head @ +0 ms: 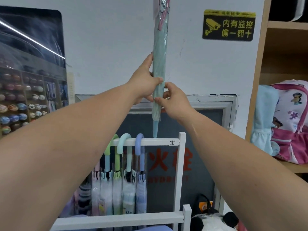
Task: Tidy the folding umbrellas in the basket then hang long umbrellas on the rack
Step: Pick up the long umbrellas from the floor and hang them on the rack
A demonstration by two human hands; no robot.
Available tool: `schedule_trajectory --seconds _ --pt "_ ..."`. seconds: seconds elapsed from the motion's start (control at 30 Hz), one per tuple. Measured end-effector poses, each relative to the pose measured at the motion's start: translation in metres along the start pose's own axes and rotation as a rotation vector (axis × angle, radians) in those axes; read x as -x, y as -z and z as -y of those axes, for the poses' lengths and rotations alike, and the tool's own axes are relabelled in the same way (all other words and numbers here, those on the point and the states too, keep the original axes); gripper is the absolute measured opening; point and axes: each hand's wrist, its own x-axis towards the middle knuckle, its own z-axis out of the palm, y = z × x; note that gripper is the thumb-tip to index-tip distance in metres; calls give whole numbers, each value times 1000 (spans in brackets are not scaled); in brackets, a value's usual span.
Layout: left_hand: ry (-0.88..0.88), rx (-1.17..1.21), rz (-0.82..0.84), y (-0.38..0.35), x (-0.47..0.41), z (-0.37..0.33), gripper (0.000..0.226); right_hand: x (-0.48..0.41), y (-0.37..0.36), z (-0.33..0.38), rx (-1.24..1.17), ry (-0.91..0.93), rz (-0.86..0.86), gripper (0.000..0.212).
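A long teal umbrella (160,47) in a clear plastic sleeve stands upright in front of the wall, its light blue tip pointing down just above the white rack's top bar (158,141). My left hand (144,82) grips its shaft from the left. My right hand (175,101) pinches the folded canopy slightly lower, from the right. The umbrella's upper end runs out of the frame. Several long umbrellas (124,164) hang by curved green, mint and blue handles from the bar's left part.
A wooden shelf unit (260,80) at the right holds a pink backpack (293,120). A panda plush (215,220) lies at the rack's lower right. A dark poster of balls (30,77) covers the left wall, a yellow-black sign (229,25) hangs at the upper right.
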Motion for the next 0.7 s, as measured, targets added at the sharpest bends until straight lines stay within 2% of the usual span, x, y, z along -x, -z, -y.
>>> schedule_trajectory --seconds 0.2,0.27,0.37,0.43,0.5,0.6,0.7 --pt "38 12 -3 -7 6 34 81 6 -12 -23 49 -29 46 25" --pt "58 22 16 -12 14 48 80 13 -11 -32 73 -54 133 29" --pt "77 49 -11 -16 25 65 78 20 1 -36 74 -109 289 46" --pt "96 90 -16 -17 27 72 77 18 8 -33 28 -176 227 48" --pt "112 116 13 -18 29 77 76 12 11 -27 -39 -211 125 40" --pt "125 143 49 -24 32 83 74 3 5 -18 -43 -150 60 40" --pt "117 142 59 -31 34 93 70 -2 -6 -9 -36 -89 70 37"
